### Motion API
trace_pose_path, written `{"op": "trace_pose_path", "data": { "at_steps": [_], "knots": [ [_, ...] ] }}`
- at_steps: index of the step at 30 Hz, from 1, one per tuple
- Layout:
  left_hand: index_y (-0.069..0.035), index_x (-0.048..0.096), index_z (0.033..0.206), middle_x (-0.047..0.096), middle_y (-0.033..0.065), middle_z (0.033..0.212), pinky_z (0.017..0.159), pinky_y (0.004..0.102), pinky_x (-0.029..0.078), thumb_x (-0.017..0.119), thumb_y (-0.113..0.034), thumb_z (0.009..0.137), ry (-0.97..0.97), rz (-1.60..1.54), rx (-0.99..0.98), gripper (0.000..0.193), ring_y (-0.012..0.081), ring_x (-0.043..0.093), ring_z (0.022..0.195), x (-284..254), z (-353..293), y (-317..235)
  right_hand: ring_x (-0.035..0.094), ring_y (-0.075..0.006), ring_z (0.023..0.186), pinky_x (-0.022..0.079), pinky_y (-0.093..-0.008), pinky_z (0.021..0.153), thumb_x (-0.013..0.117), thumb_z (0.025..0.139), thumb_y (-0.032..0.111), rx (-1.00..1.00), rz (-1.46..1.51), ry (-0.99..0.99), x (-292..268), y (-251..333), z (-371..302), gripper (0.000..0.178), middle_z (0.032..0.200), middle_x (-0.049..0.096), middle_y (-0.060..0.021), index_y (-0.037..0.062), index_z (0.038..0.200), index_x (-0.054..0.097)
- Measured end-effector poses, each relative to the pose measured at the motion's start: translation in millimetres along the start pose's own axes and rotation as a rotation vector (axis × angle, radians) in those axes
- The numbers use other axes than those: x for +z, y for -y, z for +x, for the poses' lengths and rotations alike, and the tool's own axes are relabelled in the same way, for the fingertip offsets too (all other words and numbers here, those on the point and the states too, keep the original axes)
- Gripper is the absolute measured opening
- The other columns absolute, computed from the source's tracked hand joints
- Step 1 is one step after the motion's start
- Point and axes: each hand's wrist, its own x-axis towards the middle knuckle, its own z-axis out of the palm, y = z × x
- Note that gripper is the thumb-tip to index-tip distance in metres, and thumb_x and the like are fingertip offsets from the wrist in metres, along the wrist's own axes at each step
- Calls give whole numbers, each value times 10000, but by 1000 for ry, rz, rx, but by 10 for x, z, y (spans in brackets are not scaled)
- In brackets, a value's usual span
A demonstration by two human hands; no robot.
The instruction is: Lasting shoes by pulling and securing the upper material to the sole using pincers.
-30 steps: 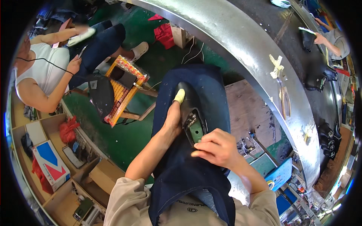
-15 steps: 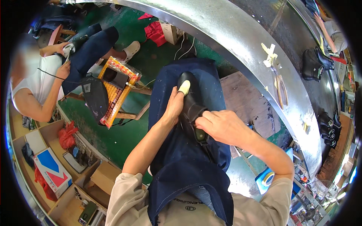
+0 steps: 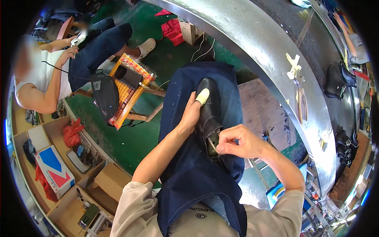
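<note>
Right hand [image 3: 249,143] shifted down-right by collar [image 3: 213,129]; fingers curled, can't tell if pinching anything. Left hand [image 3: 191,114] grasps black shoe [image 3: 209,111] on lap [image 3: 229,87], frame centre. Green insert [image 3: 214,140] more exposed; collar work likely unfinished.

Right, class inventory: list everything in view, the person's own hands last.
Shoe: one, black, centre
Block: one, green, in the shoe
Apron: one, dark blue, lower centre
Stool: one, orange, left
Phone: one, black, on the stool
Bag: one, black, against the stool
Shelf: one, tan, lower left
Knotted bag: one, red, in the shelf
Carton: one, mostly white, in the shelf
Table: one, silver, right
Other shoes: several, black, far right
Co-workers: two, white and grey tops, upper corners
Left hand: one, yellow thumb cover, gripping the shoe
Right hand: one, bare, at the shoe's opening
</note>
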Motion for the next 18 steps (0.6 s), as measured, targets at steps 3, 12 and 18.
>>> {"op": "trace_pose_path", "data": {
  "at_steps": [3,12,18],
  "knots": [
    [6,447,1458,639,152,1249,839,352,595,398,-155,1006,-56,-93,-52,483,222,688,1000,-49,94,95,529,-192,526,392,-354,528,808,905,262,-238,-195,-55,86,-33,-75,239,697,612,-42,60,806,729],
    [-29,638,1332,732,138,1169,870,398,621,344,-808,977,-104,-360,34,905,249,727,1017,35,-1,-379,643,-298,1170,515,-413,988,656,1019,206,8,-1187,-1233,-1031,195,-434,296,1263,666,-148,64,1275,696],
    [-58,563,1417,611,138,1370,1175,360,353,506,-135,1030,17,22,492,398,254,543,1333,87,238,-511,596,-383,1193,465,-467,1020,566,1067,221,229,-1375,-1275,-1422,-551,-817,401,1308,629,-186,103,1450,585]
  ]
}}
